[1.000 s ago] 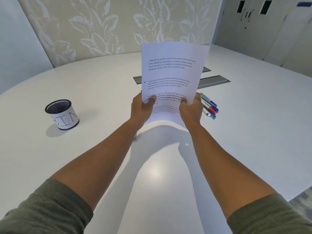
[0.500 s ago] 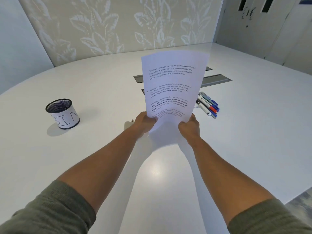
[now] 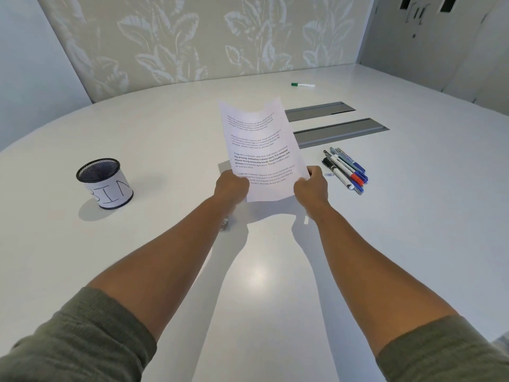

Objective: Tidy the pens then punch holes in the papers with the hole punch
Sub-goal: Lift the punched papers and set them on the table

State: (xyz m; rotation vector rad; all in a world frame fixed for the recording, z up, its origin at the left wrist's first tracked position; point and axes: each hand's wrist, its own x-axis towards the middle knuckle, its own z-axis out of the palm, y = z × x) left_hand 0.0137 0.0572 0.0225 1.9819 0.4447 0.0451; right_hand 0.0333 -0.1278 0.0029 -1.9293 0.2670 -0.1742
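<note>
I hold the printed papers (image 3: pixel 259 150) above the white table (image 3: pixel 275 271), tilted away from me. My left hand (image 3: pixel 231 186) grips their lower left edge and my right hand (image 3: pixel 311 186) grips the lower right edge. Several pens (image 3: pixel 345 169) lie side by side just right of my right hand. A single green-capped marker (image 3: pixel 302 84) lies far back on the table. A small metal object (image 3: pixel 224 226), mostly hidden under my left forearm, sits on the table; I cannot tell if it is the hole punch.
A black mesh cup (image 3: pixel 104 183) labelled BIN stands at the left. Two grey cable hatches (image 3: pixel 341 132) are set into the table behind the papers. A small blue paper clip (image 3: pixel 329 175) lies beside the pens.
The papers and both hands have dropped lower and tilted further back toward the table. The green marker, hidden behind the sheet before, is now in sight.
</note>
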